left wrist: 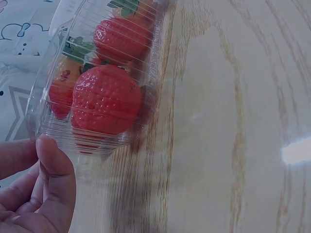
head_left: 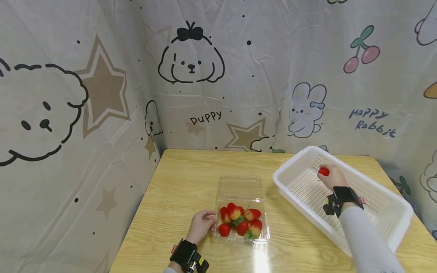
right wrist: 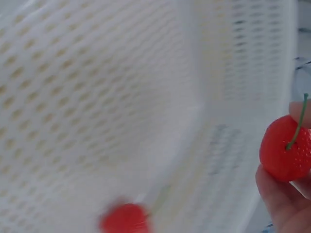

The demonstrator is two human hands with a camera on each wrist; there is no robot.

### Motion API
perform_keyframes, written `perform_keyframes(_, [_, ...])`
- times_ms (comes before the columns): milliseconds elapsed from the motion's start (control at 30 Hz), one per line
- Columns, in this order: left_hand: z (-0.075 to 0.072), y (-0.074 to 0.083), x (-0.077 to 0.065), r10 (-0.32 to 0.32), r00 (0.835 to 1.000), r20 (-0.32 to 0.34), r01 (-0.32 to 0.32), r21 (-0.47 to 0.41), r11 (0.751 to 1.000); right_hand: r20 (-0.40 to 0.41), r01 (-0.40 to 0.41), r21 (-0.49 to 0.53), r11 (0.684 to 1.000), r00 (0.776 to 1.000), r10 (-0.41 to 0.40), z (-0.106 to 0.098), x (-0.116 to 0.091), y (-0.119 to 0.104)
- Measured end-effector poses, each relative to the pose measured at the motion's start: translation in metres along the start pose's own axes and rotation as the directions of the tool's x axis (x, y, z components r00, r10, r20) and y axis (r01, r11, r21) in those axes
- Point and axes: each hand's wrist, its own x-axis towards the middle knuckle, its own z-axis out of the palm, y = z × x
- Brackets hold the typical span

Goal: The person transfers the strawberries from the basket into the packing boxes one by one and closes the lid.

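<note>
My right hand (head_left: 332, 177) pinches a red strawberry (right wrist: 285, 149) with a thin green stem, over the far part of the white plastic basket (head_left: 294, 197). A second, blurred red fruit (right wrist: 125, 219) shows lower down in the basket in the right wrist view. At the left side of a clear plastic box (head_left: 266, 234), my left hand (head_left: 201, 226) pinches its edge between thumb and forefinger. Several red and yellowish strawberries (left wrist: 107, 99) with green leaves lie in the box. Its clear lid (head_left: 240, 189) is folded back, away from me.
Both the box and the basket stand on a light wooden table (head_left: 177, 182), the basket to the right with its perforated walls and raised rim. A patterned cloth (head_left: 239, 76) hangs behind the table and along its left side.
</note>
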Motion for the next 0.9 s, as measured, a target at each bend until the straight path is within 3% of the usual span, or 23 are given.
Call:
perform_keyframes(67, [-0.001,0.001,0.0,0.0,1.0,0.001,0.0,-0.005,1.0,-0.086,0.06,0.02,0.998,0.995,-0.058,-0.009,0.002,-0.018])
perform_keyframes(233, [-0.002,0.002,-0.002,-0.002,1.0,0.013,0.002,-0.027,1.0,-0.237,0.201,0.071,0.977,0.955,-0.179,-0.027,0.001,-0.07])
perform_keyframes(333, [-0.002,0.002,-0.002,0.002,1.0,0.014,-0.002,-0.029,1.0,-0.307,0.322,0.089,0.942,0.909,-0.282,-0.034,-0.001,-0.103])
perform_keyframes(433, [-0.002,0.001,-0.002,0.004,1.0,0.008,-0.004,-0.018,1.0,-0.34,0.464,0.073,0.883,0.844,-0.415,-0.036,-0.005,-0.132])
perform_keyframes(500, [-0.002,0.001,-0.002,0.005,1.0,0.003,-0.005,-0.012,1.0,-0.329,0.545,0.064,0.836,0.802,-0.498,-0.034,-0.01,-0.149])
perform_keyframes(667, [-0.001,0.001,-0.001,0.008,1.0,0.003,-0.008,-0.01,1.0,-0.246,0.671,0.082,0.736,0.73,-0.638,-0.018,-0.023,-0.178])
perform_keyframes(767, [-0.001,0.0,-0.001,0.007,1.0,0.002,-0.007,-0.011,1.0,-0.198,0.706,0.101,0.701,0.705,-0.681,0.0,-0.029,-0.184])
perform_keyframes(900, [-0.001,-0.003,0.0,0.01,1.0,0.002,-0.01,-0.008,1.0,-0.129,0.713,0.136,0.688,0.701,-0.701,0.027,-0.04,-0.183])
